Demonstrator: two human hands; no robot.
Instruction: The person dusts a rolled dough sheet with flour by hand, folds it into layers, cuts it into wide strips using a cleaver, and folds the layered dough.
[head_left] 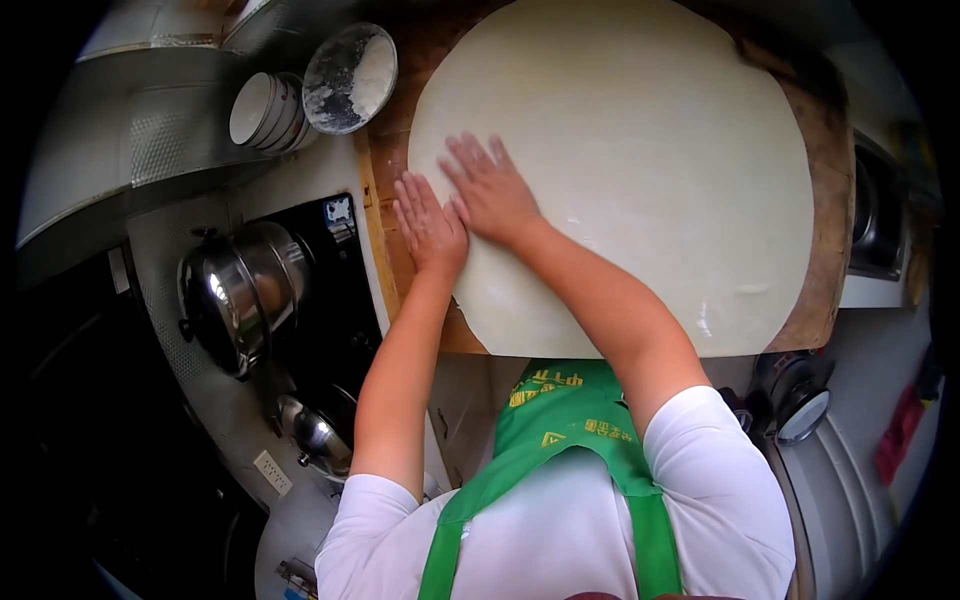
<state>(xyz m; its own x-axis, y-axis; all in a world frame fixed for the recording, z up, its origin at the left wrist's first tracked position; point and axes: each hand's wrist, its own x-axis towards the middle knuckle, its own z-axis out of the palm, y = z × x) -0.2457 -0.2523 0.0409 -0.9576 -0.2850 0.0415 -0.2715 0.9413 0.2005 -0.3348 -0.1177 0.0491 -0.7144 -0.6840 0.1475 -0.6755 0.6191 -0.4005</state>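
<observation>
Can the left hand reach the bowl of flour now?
Probably yes: the left hand lies at the edge of the dough sheet, and nothing seems in its way to the bowl of flour.

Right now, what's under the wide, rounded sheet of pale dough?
A brown wooden board shows at both sides of the pale dough sheet; whatever lies beneath the sheet's middle is covered, so I can't see it.

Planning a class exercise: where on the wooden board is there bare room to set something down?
Right of the dough sheet, a narrow strip of wooden board is bare; so is a small lower-left patch between dough and left forearm. Crowded: the middle, under dough, and the dough's left edge, where left hand and right hand lie close.
</observation>
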